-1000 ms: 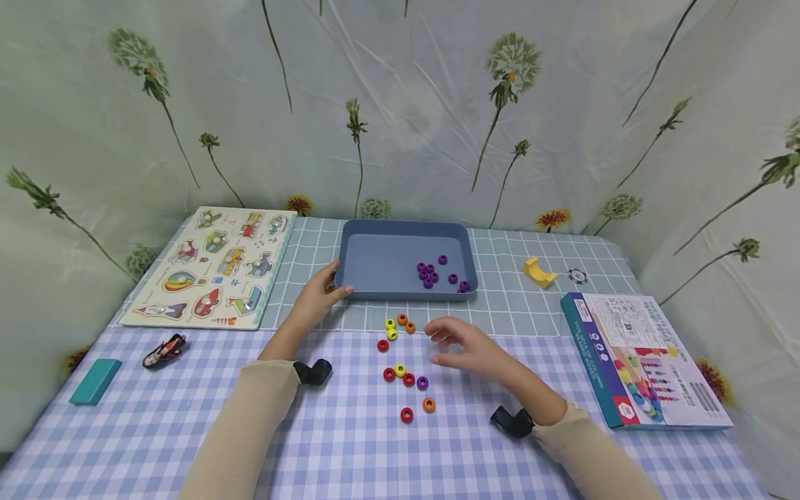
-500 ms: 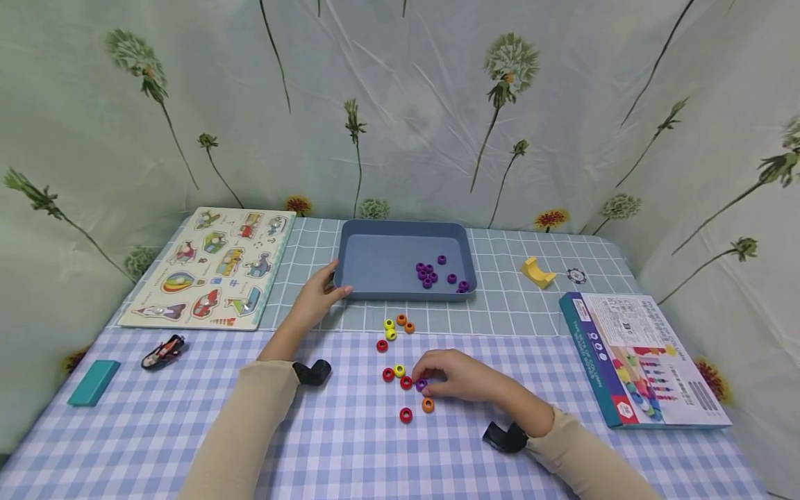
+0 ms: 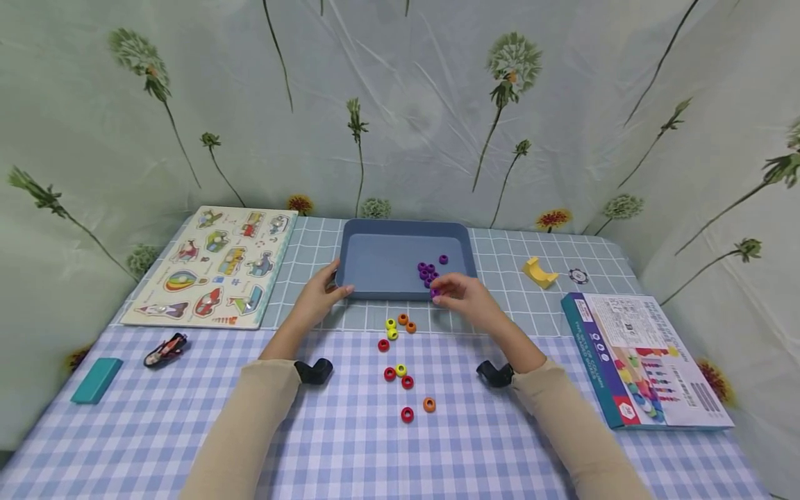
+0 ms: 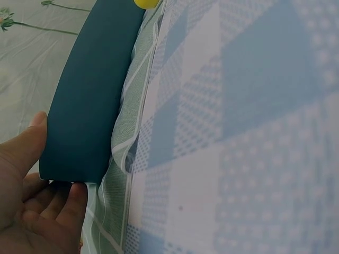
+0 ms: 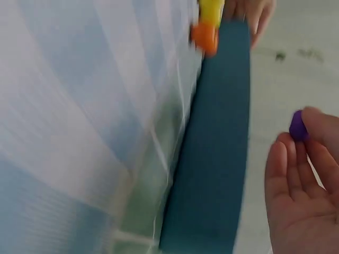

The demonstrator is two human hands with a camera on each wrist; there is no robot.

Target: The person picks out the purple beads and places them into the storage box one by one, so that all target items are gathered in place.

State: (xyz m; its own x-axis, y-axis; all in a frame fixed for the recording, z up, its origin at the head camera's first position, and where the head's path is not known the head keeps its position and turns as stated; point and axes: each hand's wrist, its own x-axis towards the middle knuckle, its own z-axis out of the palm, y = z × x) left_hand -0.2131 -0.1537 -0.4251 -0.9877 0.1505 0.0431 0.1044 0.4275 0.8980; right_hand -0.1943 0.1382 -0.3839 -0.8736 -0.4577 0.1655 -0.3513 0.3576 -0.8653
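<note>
At the front left corner of a blue-grey tray (image 3: 381, 264), my left hand (image 3: 317, 295) grips the tray, thumb on the front side and fingers around the end wall (image 4: 87, 100). Between thumb and fingertips my right hand (image 3: 471, 302) pinches a purple bead (image 5: 298, 126), held over the tray's front rim. Several purple beads (image 3: 427, 271) lie in the tray's right half, some of them behind the right hand. In front of the tray, red beads (image 3: 384, 345), yellow beads (image 3: 392, 334) and orange beads (image 3: 411, 327) are scattered on the cloth.
A picture puzzle board (image 3: 215, 271) lies left of the tray. Nearer are a dark small toy (image 3: 165, 351) and a teal block (image 3: 96, 380). To the right are a yellow arch block (image 3: 539, 273), a round chip (image 3: 578, 276) and a printed box (image 3: 650, 361).
My right hand came down on the purple bead among the loose ones, picked it up and carried it forward to the tray's front edge. The left hand stayed at the tray corner.
</note>
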